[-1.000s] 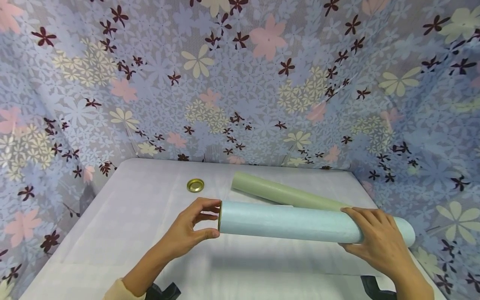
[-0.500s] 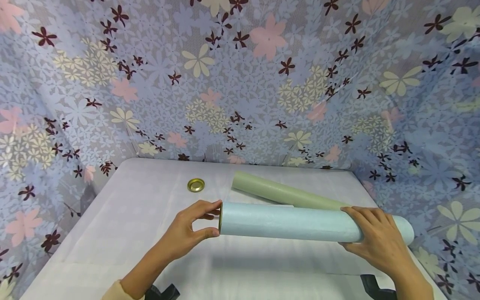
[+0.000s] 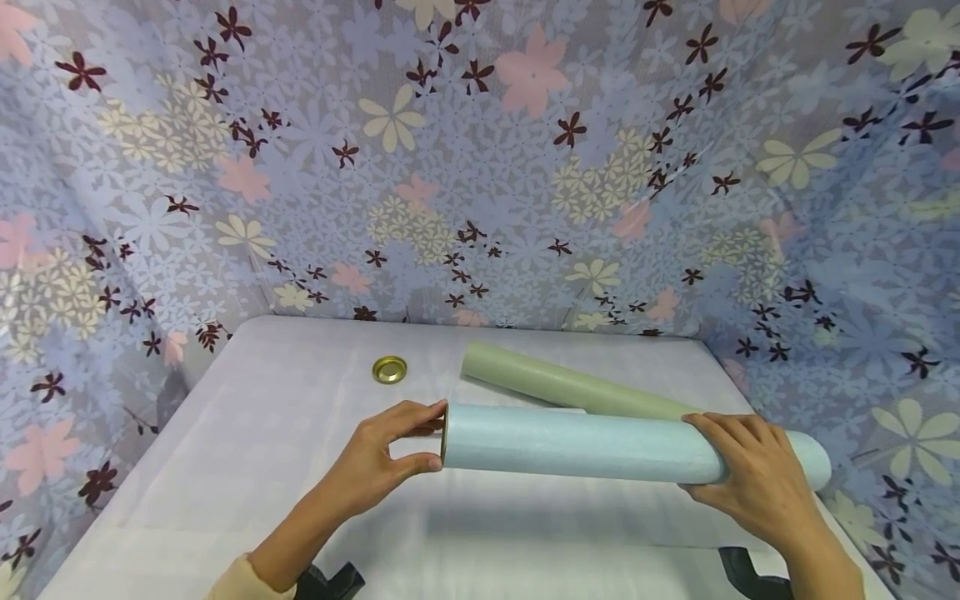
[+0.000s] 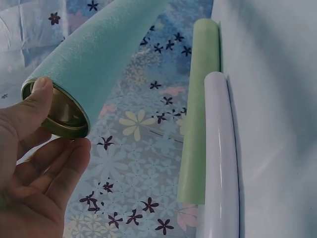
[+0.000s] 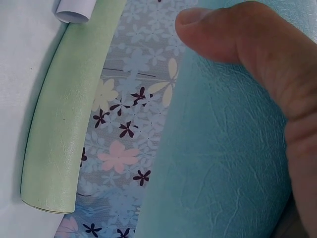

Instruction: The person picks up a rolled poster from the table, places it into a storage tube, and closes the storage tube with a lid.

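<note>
A long light-blue tube (image 3: 570,446) is held level above the white table (image 3: 247,467). My left hand (image 3: 429,437) pinches the gold cap (image 4: 62,111) set in the tube's left end. Its thumb (image 4: 37,96) lies on the rim and the other fingers curl round the opposite side. My right hand (image 3: 738,462) grips the tube near its right end, with the thumb (image 5: 233,34) pressed on the textured blue skin (image 5: 213,163). A second gold cap (image 3: 390,369) lies loose on the table behind my left hand.
A pale green tube (image 3: 570,387) lies slantwise on the table behind the blue one, with a white roll (image 4: 220,158) right beside it. Flowered cloth (image 3: 480,167) walls the table at the back and on both sides.
My left fingers have drawn in closer round the gold cap at the tube's end. The tube and my right hand have barely shifted.
</note>
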The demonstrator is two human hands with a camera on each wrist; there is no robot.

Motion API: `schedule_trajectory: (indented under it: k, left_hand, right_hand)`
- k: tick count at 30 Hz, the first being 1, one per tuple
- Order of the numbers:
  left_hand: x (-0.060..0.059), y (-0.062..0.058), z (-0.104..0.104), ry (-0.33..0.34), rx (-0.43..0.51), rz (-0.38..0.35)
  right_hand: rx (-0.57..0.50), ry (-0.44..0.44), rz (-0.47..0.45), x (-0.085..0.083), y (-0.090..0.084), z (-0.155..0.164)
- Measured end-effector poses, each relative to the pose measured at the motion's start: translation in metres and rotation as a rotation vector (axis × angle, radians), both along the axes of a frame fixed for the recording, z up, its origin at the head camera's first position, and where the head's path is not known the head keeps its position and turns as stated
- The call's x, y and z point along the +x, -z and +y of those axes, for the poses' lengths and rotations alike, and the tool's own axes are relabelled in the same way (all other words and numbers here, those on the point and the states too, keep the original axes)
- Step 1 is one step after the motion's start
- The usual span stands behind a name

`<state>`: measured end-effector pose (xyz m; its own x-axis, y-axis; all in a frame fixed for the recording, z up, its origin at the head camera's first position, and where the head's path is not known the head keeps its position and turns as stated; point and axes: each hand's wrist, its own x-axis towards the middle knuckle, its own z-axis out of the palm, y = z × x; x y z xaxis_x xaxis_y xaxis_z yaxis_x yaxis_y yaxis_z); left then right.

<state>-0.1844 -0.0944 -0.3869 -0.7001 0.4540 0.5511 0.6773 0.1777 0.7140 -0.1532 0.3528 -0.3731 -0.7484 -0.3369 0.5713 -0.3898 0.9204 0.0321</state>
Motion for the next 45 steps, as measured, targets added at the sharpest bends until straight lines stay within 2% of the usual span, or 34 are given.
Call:
schedule_trajectory:
  k: [6,10,15,23,30,37,45]
  left_hand:
    - [0.001,0.002,0.000,0.015,0.028,-0.032]
    - [0.001,0.002,0.000,0.049,0.055,-0.054]
    - [0.002,0.000,-0.001,0.088,0.081,-0.133]
    - [0.001,-0.002,-0.003,0.079,0.075,-0.205]
    - [0.002,-0.001,-0.006,0.070,0.049,-0.179]
    - [0.004,-0.004,-0.008,0.040,0.029,-0.172]
    - [0.004,-0.008,-0.012,0.017,0.025,-0.117]
  right_hand:
    - [0.005,-0.010,0.003,0.001,-0.001,-0.001]
    - [0.015,0.006,-0.005,0.002,-0.001,-0.001]
    - [0.026,0.025,-0.012,0.004,0.001,-0.001]
    - [0.030,0.018,-0.003,0.004,0.004,-0.001]
    - [0.012,0.003,0.004,0.002,0.006,-0.003]
    - [0.006,0.010,0.012,0.004,0.004,-0.006]
    - [0.022,0.024,-0.006,0.005,0.003,-0.006]
